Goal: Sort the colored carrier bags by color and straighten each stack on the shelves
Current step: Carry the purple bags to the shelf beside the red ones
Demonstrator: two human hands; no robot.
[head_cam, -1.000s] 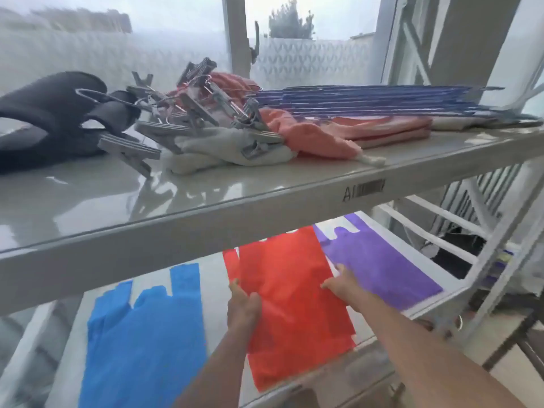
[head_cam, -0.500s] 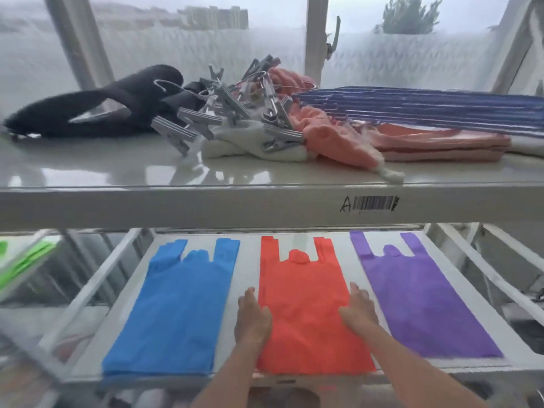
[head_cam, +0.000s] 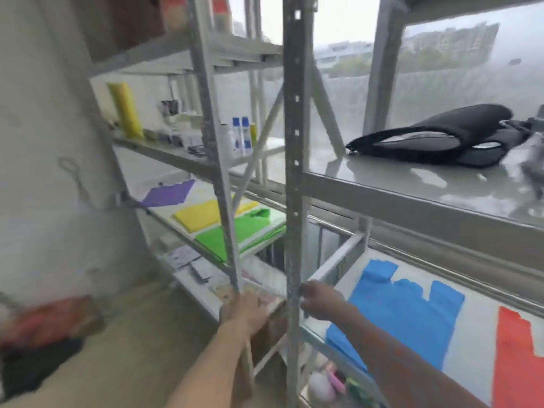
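Both hands have left the red stack (head_cam: 518,360) — left hand (head_cam: 245,312) and right hand (head_cam: 321,298) hold nothing, fingers loosely curled beside the steel upright (head_cam: 294,201). Left of it: unstraightened green stack (head_cam: 250,231) — likely next.

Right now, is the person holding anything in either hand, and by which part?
No bag is held. The left hand reaches toward a shelf upright, the right hand is beside the nearer upright; motion blur hides whether either grips a post.

2 bare forearms, no sleeves visible; left hand (head_cam: 245,309), right hand (head_cam: 321,300) ungloved (both motion-blurred).
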